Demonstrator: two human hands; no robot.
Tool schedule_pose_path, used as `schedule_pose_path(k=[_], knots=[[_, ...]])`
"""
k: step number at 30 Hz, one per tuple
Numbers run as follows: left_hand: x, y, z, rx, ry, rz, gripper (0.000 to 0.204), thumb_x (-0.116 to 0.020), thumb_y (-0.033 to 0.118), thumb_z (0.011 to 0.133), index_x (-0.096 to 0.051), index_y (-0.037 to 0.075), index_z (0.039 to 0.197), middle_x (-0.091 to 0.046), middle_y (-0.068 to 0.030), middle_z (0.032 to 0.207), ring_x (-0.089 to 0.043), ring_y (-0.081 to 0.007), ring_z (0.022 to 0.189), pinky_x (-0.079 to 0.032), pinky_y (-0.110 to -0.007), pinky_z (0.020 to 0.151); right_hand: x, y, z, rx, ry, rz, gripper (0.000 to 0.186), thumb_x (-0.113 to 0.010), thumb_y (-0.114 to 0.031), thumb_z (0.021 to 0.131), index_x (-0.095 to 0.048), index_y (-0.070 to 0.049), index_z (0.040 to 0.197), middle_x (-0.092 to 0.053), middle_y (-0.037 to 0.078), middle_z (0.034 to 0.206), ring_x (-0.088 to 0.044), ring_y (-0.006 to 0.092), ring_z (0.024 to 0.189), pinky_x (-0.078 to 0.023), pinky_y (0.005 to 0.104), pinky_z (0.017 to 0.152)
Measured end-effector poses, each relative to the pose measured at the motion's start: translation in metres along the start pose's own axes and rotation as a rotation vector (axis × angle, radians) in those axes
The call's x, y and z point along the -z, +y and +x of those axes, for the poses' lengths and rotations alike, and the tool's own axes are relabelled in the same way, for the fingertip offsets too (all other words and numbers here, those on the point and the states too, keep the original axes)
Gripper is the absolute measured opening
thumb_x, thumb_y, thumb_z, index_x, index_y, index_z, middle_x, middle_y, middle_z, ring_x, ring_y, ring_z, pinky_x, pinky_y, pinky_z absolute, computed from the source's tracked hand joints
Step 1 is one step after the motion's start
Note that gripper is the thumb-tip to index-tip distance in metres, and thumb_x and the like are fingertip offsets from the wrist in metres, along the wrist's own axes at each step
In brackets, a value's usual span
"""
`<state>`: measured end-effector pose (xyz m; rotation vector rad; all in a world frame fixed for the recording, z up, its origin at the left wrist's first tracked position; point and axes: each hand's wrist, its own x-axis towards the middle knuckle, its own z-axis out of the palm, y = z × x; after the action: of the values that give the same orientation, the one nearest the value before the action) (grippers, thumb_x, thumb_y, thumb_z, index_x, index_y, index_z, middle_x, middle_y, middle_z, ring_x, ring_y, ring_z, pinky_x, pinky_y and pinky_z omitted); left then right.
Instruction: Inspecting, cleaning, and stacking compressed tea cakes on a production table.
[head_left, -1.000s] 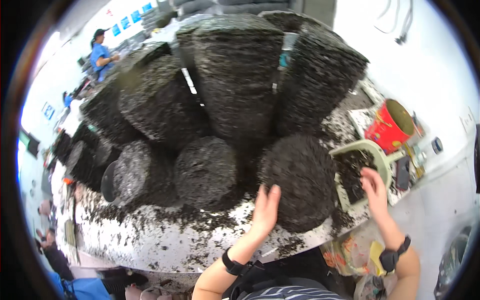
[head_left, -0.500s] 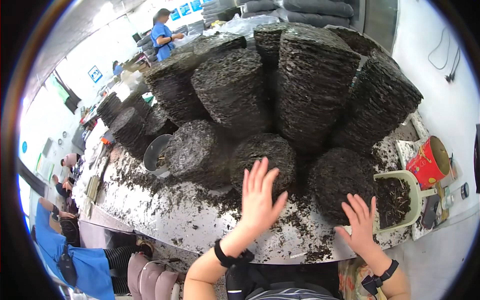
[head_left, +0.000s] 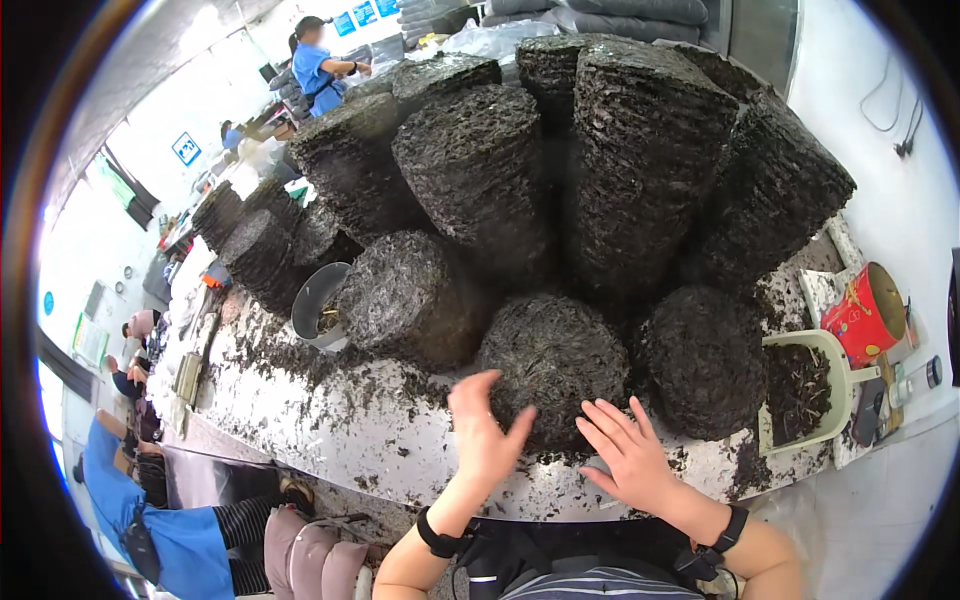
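Observation:
Round sheets of dark dried seaweed lie in stacks across the table. One low stack of seaweed (head_left: 555, 365) stands right before me. At its near left edge is my left hand (head_left: 485, 428), fingers apart, the thumb by the rim. My right hand (head_left: 632, 458) is at the near right edge of the same stack, fingers spread. Both hands look to be at its sides; whether they press on it I cannot tell. To the right is another low seaweed stack (head_left: 705, 365), and to the left a greyer one (head_left: 395, 295).
Tall seaweed stacks (head_left: 650, 160) rise behind. A grey bowl (head_left: 318, 305) sits at left; a pale green dustpan-like tray (head_left: 838, 400) of scraps and a red bucket (head_left: 858, 320) are at right. Crumbs litter the white table (head_left: 330, 430). People in blue work at left and far back.
My right hand has moved left, from the right-hand stack to the middle one. My left hand has dropped nearer to me. The middle stack now appears nearer and larger.

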<state>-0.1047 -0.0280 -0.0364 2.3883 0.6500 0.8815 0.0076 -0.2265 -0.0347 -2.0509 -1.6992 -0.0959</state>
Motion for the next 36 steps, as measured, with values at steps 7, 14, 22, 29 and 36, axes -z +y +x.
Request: schedule_pose_path(k=[7,14,22,29,36], knots=[[0.004,-0.035,-0.007,0.803,-0.222,-0.707,0.063,-0.074,0.014,0.075,-0.034,0.0,0.122,-0.041,-0.0117,0.116,-0.042,-0.0187,0.103,-0.037,-0.032,0.09,-0.021,0.004,-0.008,-0.071,0.024,0.178,0.063,-0.068,-0.031,0.079,-0.042,-0.003,0.128,-0.037,0.013,0.139,-0.034,0.0331,0.13,-0.03,0.0477,0.106],[0.021,0.02,-0.025,0.55,-0.048,-1.076,0.059,-0.065,0.004,0.08,-0.027,0.006,0.126,-0.037,-0.0131,0.135,-0.043,-0.0226,0.119,-0.035,-0.035,0.099,-0.016,-0.01,-0.005,-0.154,0.091,0.435,0.058,-0.066,-0.033,0.081,-0.043,-0.003,0.125,-0.038,0.017,0.135,-0.034,0.0356,0.128,-0.031,0.0458,0.106],[0.011,0.039,-0.035,0.815,-0.189,-1.216,0.06,-0.063,0.0,0.081,-0.034,0.002,0.132,-0.047,-0.0101,0.127,-0.047,-0.0202,0.115,-0.038,-0.034,0.098,0.009,-0.013,0.004,-0.127,0.194,0.443,0.071,-0.072,-0.032,0.075,-0.04,-0.005,0.132,-0.036,0.017,0.14,-0.034,0.0369,0.129,-0.031,0.0458,0.105],[0.018,0.034,-0.055,0.541,-0.355,-1.092,0.078,-0.08,0.004,0.064,-0.037,-0.003,0.128,-0.053,-0.0128,0.119,-0.053,-0.0244,0.11,-0.045,-0.036,0.093,0.017,-0.017,-0.002,-0.122,0.125,0.541,0.068,-0.07,-0.03,0.077,-0.041,-0.004,0.134,-0.034,0.014,0.143,-0.033,0.0296,0.133,-0.036,0.0384,0.104],[0.013,0.045,-0.053,0.57,-0.4,-1.063,0.064,-0.078,-0.003,0.063,-0.045,-0.005,0.118,-0.059,-0.0113,0.108,-0.059,-0.02,0.098,-0.049,-0.032,0.084,0.027,-0.005,-0.03,-0.166,0.1,0.61,0.052,-0.067,-0.025,0.082,-0.05,-0.009,0.128,-0.049,0.012,0.133,-0.047,0.0279,0.123,-0.044,0.037,0.097]])
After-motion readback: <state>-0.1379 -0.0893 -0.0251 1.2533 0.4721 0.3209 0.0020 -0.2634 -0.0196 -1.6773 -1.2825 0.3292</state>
